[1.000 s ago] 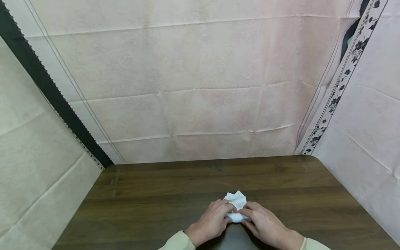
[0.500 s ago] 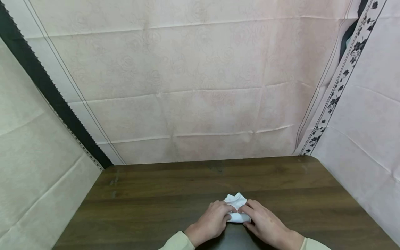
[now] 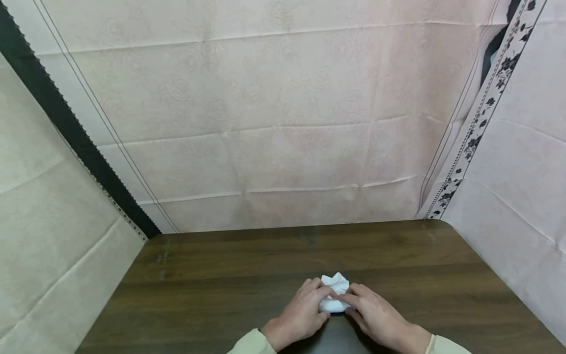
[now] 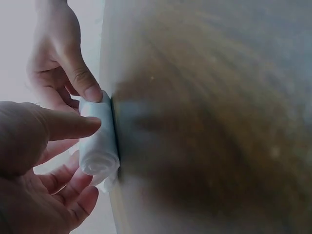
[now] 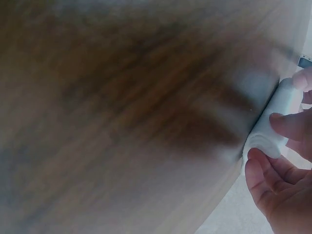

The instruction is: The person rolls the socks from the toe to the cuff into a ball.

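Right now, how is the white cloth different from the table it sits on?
The white cloth is small, soft and rolled into a bundle; the table is wide, hard and flat. The cloth is plain white, while the table is dark brown with wood grain. The left hand and right hand pinch the cloth, not the table. Both are near the person.

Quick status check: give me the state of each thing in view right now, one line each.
white cloth: rolled into a tight roll, part still loose at the far end, lying on the table.
left hand: fingers curled round the roll's left end.
right hand: fingers curled round the roll's right end.
wooden table: bears the cloth and both hands.
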`<state>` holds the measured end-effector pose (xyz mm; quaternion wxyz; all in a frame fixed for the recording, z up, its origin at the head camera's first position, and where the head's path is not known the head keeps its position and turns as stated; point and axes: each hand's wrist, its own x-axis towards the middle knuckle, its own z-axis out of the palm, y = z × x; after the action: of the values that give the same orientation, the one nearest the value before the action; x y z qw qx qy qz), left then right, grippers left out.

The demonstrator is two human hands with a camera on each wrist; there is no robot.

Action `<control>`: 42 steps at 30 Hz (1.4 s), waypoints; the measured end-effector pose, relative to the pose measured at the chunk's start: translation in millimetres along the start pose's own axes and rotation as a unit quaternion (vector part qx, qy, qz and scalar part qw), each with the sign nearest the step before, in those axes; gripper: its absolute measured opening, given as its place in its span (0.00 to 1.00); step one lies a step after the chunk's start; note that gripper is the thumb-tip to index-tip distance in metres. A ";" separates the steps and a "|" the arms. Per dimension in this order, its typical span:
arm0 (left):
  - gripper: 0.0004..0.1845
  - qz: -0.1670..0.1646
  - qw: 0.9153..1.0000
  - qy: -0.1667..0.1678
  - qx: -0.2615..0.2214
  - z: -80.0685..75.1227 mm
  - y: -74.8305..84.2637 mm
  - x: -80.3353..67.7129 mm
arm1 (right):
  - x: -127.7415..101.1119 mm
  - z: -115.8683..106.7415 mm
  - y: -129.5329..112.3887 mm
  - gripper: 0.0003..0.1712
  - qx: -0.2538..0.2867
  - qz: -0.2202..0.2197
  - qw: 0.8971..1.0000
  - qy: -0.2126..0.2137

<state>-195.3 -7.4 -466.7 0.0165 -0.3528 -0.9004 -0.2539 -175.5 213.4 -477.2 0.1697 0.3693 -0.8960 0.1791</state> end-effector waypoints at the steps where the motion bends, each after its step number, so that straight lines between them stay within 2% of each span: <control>1: 0.18 -0.001 1.000 -0.002 0.002 -0.1 -0.1 0.4 | 0.2 0.4 0.0 0.20 -0.003 -0.003 1.000 0.002; 5: 0.19 -0.005 1.000 -0.008 0.018 0.3 -0.8 1.4 | 0.7 2.0 0.7 0.22 -0.010 -0.013 1.000 0.011; 11: 0.18 -0.001 1.000 -0.006 0.025 0.7 -1.8 0.4 | 0.4 3.9 2.1 0.23 0.001 -0.012 1.000 0.000; 22: 0.13 0.015 0.999 -0.003 0.042 1.6 -3.9 -1.8 | 1.2 2.9 -3.1 0.20 0.013 0.043 0.998 -0.039; 31: 0.11 0.022 0.998 0.004 0.060 0.6 -3.6 -1.0 | 4.8 6.4 0.3 0.23 -0.022 0.020 0.999 0.038; 36: 0.11 0.025 0.998 0.004 0.063 -0.4 -2.4 -1.1 | 4.5 6.6 0.7 0.25 -0.020 0.014 0.999 0.041; 42: 0.12 0.002 1.000 -0.005 0.031 -1.4 -2.1 1.1 | 5.0 4.5 1.9 0.21 -0.011 0.006 0.999 0.033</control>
<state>-197.7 -8.6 -466.1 0.0229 -0.3548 -0.9073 -0.2243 -181.0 209.7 -479.3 0.2017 0.3556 -0.8942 0.1823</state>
